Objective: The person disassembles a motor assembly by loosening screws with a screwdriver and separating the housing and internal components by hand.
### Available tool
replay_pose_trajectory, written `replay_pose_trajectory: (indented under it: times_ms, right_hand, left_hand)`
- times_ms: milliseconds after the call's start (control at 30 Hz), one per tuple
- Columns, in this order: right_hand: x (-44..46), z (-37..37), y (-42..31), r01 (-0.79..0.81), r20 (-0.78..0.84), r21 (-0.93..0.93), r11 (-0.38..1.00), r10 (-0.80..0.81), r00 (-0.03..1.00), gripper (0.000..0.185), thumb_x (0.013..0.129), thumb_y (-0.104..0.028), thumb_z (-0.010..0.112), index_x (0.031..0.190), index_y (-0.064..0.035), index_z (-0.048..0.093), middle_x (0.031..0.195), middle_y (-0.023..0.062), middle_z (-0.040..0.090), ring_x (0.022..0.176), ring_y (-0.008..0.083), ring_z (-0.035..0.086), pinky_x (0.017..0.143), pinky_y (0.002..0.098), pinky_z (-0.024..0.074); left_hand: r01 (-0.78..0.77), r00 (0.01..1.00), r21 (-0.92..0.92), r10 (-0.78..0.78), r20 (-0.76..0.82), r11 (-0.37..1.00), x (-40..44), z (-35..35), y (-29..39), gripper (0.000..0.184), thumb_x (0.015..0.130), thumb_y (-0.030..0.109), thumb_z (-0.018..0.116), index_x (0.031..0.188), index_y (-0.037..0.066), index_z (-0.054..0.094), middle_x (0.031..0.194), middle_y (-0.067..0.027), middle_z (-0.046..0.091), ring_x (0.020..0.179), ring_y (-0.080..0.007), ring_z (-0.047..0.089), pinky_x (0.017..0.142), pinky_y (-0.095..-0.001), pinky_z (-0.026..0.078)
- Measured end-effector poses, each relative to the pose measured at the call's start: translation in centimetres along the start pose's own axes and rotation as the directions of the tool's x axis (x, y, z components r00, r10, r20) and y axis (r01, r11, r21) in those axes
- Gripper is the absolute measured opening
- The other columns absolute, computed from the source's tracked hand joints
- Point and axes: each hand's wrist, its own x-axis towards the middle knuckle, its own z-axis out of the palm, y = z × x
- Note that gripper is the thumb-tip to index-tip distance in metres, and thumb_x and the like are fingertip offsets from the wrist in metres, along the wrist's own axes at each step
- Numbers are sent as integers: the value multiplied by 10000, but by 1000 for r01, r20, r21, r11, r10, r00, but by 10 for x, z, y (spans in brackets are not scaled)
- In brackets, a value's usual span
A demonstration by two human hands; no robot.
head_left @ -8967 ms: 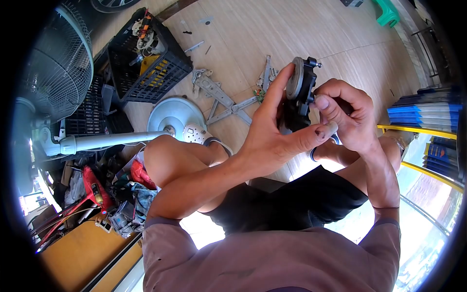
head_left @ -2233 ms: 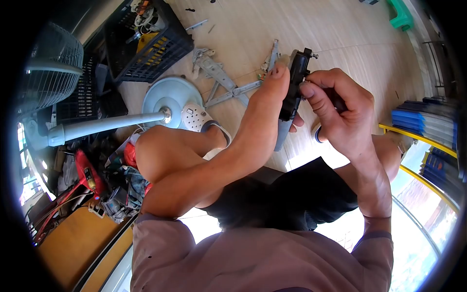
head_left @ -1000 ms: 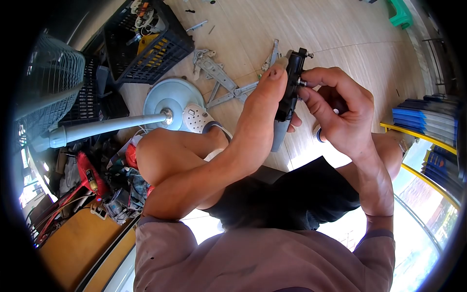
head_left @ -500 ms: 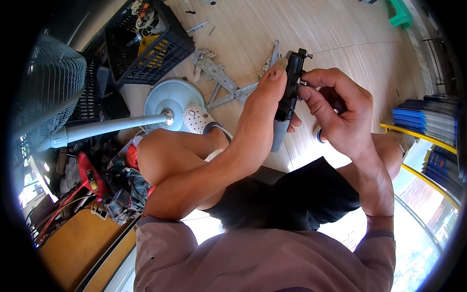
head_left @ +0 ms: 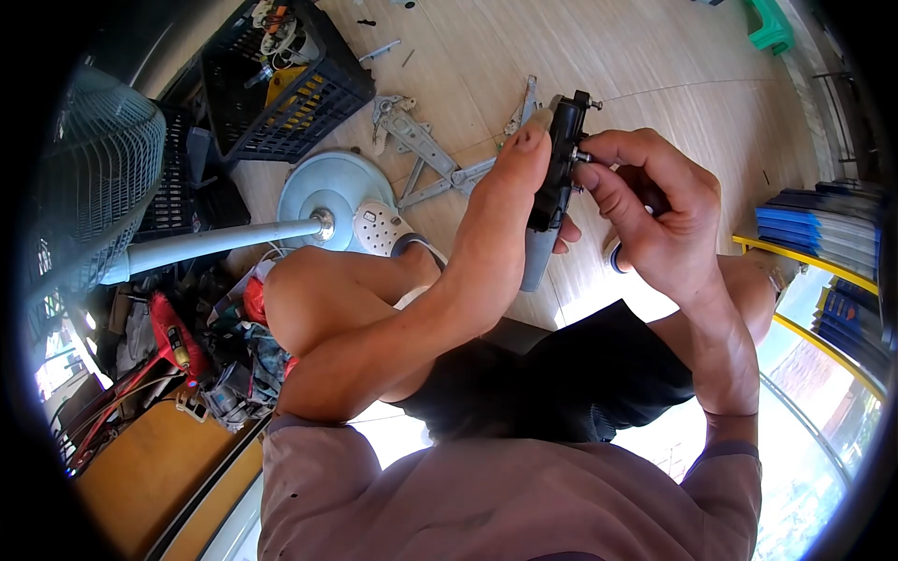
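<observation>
My left hand (head_left: 505, 201) is wrapped round a black car door handle (head_left: 559, 154), held upright over my lap, thumb along its left side and fingertips showing beyond its right edge. A metal bolt (head_left: 583, 157) sticks out of the handle's right side. My right hand (head_left: 669, 210) is closed there, thumb and forefinger pinching at the bolt; any small nut between them is hidden. Nearer the handle's top end, a second bolt (head_left: 596, 105) juts out, untouched.
Metal window regulators (head_left: 421, 145) lie on the tiled floor beyond my hands. A black crate (head_left: 327, 107) of parts and a pale blue standing fan (head_left: 224, 245) are at the left, beside a heap of tools and cloths (head_left: 224, 374). Blue booklets (head_left: 804, 232) fill a yellow-edged shelf at right.
My right thumb and forefinger have shifted very slightly at the bolt. The handle and my left hand hold almost the same position.
</observation>
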Motion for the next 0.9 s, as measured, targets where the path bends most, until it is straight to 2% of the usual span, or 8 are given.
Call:
replay_pose_trajectory:
  times_ms: [400, 600, 900]
  right_hand:
    - [0, -4, 5, -11, 52, -30, 999, 13, 999, 107, 862, -54, 748, 950, -14, 699, 738, 44, 667, 544, 70, 566, 487, 217, 418]
    - [-3, 0, -2, -41, -22, 39, 998, 41, 999, 149, 862, -48, 746, 990, -9, 682, 739, 38, 672, 527, 40, 553, 469, 199, 404]
    - [0, -4, 2, -25, 19, -21, 999, 25, 1000, 87, 883, -41, 720, 958, -10, 688, 748, 50, 683, 571, 84, 596, 517, 207, 446]
  left_hand:
    - [3, 1000, 6, -3, 0, 1000, 0, 0, 0, 697, 1001, 598, 304, 1350, 42, 538, 973, -23, 636, 727, -134, 593, 665, -292, 471]
    - [-31, 999, 3, 31, 39, 1000, 1, -2, 0, 691, 999, 600, 310, 1336, 47, 550, 959, -21, 634, 726, -135, 591, 669, -293, 470]
    - [29, 1000, -21, -29, 2, 999, 2, -1, -3, 702, 979, 626, 323, 1302, 51, 564, 950, -42, 641, 711, -157, 603, 665, -308, 479]
